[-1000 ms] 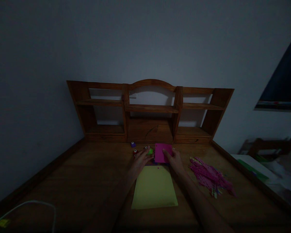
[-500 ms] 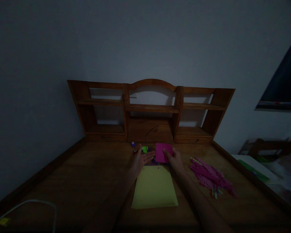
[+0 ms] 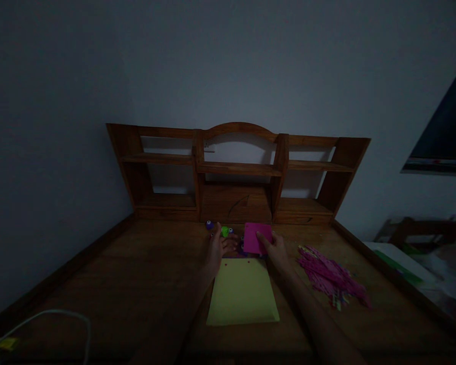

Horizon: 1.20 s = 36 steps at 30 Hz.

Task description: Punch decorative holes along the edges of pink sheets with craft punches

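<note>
My right hand (image 3: pixel 275 248) pinches a square pink sheet (image 3: pixel 257 237) by its right side, the thumb lying across its face. To the left of the sheet is my left hand (image 3: pixel 219 248), palm turned inward, fingers apart and slightly curled, with nothing in it. Past its fingertips stands a small bright green piece (image 3: pixel 225 231) with a round eye-like spot beside it. A purple piece (image 3: pixel 209 224) with a similar spot sits further back. Below both hands lies a yellow sheet (image 3: pixel 243 294) with two small marks or holes at its top edge.
On the right of the wooden desk (image 3: pixel 137 274) lies a heap of thin pink strips (image 3: pixel 332 276). A wooden shelf unit (image 3: pixel 237 170) stands along the back edge. At the lower left a white cable (image 3: pixel 61 312) curves beside a yellow object (image 3: pixel 5 344).
My left hand's fingers have drawn back from the pink sheet and curled a little. The pink sheet stays in my right hand, hardly moved.
</note>
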Tool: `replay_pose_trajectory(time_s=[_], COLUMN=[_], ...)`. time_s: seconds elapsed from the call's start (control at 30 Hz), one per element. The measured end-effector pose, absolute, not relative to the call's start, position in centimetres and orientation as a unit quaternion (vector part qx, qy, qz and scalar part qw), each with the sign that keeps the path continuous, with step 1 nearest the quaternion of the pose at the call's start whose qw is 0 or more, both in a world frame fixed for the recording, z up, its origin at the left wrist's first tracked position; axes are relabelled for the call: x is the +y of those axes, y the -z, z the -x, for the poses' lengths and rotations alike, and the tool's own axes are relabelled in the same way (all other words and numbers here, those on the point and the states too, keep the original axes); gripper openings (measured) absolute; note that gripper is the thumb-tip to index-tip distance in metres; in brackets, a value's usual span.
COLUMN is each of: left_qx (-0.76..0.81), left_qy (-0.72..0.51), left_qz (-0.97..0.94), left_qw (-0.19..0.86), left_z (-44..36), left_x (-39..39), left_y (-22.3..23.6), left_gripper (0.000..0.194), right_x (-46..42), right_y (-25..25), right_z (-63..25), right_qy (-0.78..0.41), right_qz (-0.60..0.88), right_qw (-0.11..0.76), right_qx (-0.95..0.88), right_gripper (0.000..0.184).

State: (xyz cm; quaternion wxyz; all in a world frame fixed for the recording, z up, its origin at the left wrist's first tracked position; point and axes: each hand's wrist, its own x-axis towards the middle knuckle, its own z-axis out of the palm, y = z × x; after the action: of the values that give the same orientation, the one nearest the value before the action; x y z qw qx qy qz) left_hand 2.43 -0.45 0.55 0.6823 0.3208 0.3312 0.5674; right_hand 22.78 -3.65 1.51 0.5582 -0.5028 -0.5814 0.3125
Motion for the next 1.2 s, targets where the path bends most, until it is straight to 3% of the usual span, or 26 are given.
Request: replay_pose_trajectory(time_s=[0.2,0.47,0.87,1.2], left_qx=[0.331,0.264,0.217,0.206], left_qy=[-0.589,-0.585,-0.586,-0.582], left_qz=[-0.341,-0.360,-0.345,-0.371], left_qw=[0.654,0.677,0.700,0.694], left_z=[-2.4,-3.3,-3.2,-3.1], left_x=[-0.7,-1.5,-1.9,-1.3], left_y=[-0.9,-0.8,-1.1,-0.5], left_gripper=[0.057,0.030,0.025,0.031], right_x=[-5.0,-4.8,-3.9,-3.5], right_y=[-2.0,-1.9,-1.1,-0.2], right_z=[-21.1,-21.1,-21.7,-22.2], right_qy=[-0.469,-0.419,-0.372,-0.363], right_qz=[0.423,0.433,0.460,0.474], right_qw=[0.510,0.569,0.537,0.502], right_qx=[-0.584,-0.559,-0.602,-0.626], right_gripper=[0.050,0.050,0.043,0.046])
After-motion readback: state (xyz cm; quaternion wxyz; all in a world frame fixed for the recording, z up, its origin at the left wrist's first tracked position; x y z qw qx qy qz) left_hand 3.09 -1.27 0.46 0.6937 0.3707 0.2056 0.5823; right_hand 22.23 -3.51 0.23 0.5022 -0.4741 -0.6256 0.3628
